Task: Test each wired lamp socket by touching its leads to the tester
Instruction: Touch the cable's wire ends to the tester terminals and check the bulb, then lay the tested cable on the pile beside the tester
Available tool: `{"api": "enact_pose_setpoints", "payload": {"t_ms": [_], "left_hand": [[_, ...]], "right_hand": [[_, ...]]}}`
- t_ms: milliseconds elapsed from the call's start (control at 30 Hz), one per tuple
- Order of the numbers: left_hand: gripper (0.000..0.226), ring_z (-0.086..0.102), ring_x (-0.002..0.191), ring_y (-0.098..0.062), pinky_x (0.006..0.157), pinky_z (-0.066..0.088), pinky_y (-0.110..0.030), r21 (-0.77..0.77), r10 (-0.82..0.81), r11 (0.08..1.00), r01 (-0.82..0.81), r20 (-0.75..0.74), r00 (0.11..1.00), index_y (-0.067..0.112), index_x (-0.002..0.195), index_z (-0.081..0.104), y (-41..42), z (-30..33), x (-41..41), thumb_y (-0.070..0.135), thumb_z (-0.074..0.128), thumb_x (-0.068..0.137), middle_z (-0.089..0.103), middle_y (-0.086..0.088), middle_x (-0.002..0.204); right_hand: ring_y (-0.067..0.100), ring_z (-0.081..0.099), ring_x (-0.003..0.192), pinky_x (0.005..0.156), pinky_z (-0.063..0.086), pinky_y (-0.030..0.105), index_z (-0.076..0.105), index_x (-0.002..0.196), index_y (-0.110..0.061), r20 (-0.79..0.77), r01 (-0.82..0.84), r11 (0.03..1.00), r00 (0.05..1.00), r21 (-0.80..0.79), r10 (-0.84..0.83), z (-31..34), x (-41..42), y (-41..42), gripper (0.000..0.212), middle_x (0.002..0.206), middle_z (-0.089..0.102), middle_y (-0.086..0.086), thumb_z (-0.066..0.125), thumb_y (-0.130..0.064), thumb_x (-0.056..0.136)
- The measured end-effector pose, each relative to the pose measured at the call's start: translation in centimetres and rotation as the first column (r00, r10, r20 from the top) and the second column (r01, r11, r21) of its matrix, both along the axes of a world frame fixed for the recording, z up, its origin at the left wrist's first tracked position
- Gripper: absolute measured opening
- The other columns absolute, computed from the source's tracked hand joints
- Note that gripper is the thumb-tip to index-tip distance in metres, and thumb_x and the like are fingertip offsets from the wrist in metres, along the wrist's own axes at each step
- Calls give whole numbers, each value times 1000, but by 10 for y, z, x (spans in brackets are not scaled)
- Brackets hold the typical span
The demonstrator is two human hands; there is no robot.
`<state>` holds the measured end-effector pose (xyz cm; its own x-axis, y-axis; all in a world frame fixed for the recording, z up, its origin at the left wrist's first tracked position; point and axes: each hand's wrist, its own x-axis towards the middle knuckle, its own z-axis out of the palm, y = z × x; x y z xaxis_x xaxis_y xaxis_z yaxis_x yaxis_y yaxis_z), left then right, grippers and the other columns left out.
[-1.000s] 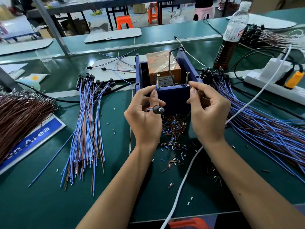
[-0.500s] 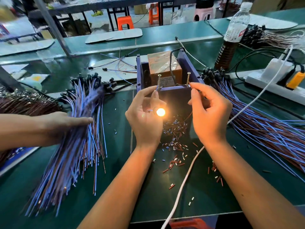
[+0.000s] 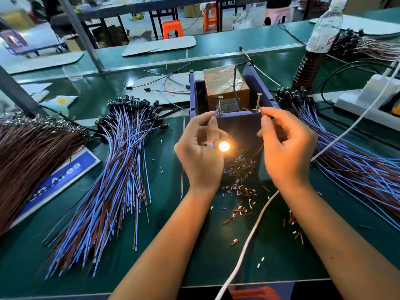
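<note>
Glowing bright orange, the lamp socket (image 3: 223,146) sits tucked against the left hand (image 3: 200,152), right below its thumb and forefinger, which are pinched together on a lead up at the left screw (image 3: 220,104) of the tester (image 3: 229,98). The other fingers on that hand curl loosely around the socket's blue lead, though exactly how they hold it is hard to make out. The right hand (image 3: 285,148) pinches the other lead between thumb and forefinger, with the fingertips right at the foot of the right screw (image 3: 258,102); its remaining fingers are curled in toward the palm. Both screws stand upright on the front wall of the tester's blue box, and a brown taped block sits in the box just behind the fingertips. Straight under the hands, near the wrists, there's a scatter of cut insulation bits (image 3: 238,178) on the green bench mat (image 3: 173,252). A white cable (image 3: 249,237) runs under the right wrist and toward the near edge. Off to the outside of the left hand lies a fanned bundle of blue and brown wired sockets (image 3: 121,169), and further out a pile of brown wires (image 3: 28,152) over a blue sign (image 3: 65,174). Outside the right hand is another big bundle of wired sockets (image 3: 346,161), with a power strip (image 3: 368,107) and a bottle (image 3: 318,44) beyond it.
</note>
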<state>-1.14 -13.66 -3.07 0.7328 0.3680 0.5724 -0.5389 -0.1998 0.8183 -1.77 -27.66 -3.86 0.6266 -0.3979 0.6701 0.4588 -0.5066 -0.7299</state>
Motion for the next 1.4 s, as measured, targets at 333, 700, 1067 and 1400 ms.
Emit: {"api": "enact_pose_setpoints", "payload": {"t_ms": [333, 700, 1067, 1400], "left_hand": [[8, 68, 60, -14, 58, 47, -18, -74, -91, 993, 90, -9, 996, 10, 94, 70, -14, 11, -14, 9, 65, 101, 73, 1, 68], [15, 53, 59, -19, 60, 45, -23, -637, -788, 607, 475, -401, 468, 9, 84, 68, -131, 98, -17, 6, 63, 98, 63, -11, 71], [38, 32, 35, -8, 29, 25, -11, -721, -911, 283, 633, -408, -57, 5, 132, 60, -238, 126, -25, 24, 33, 113, 44, -7, 70], [48, 30, 22, -5, 27, 23, -12, -866, -875, 215, 452, -376, -304, 4, 78, 43, -288, 89, -24, 26, 23, 115, 39, -3, 46]], "right_hand": [[17, 64, 68, 62, 54, 32, 69, 110, -12, 31, 52, 998, 998, 38, -53, 2, -10, -6, 12, 88, 67, 0, 61, -13, 101], [36, 54, 123, 100, 47, 52, 63, 130, 5, 354, 356, 827, 912, -435, -207, 36, -62, -67, 34, 131, 55, 23, 60, -11, 101], [20, 45, 95, 87, 33, 32, 64, 121, -12, -22, 446, 806, 870, -390, -492, 53, -100, -163, 39, 106, 70, 1, 48, -45, 108], [19, 71, 53, 58, 57, 33, 52, 124, -40, -437, 264, 963, 874, 56, -214, 50, -126, -185, 24, 72, 76, -4, 61, -36, 103]]}}
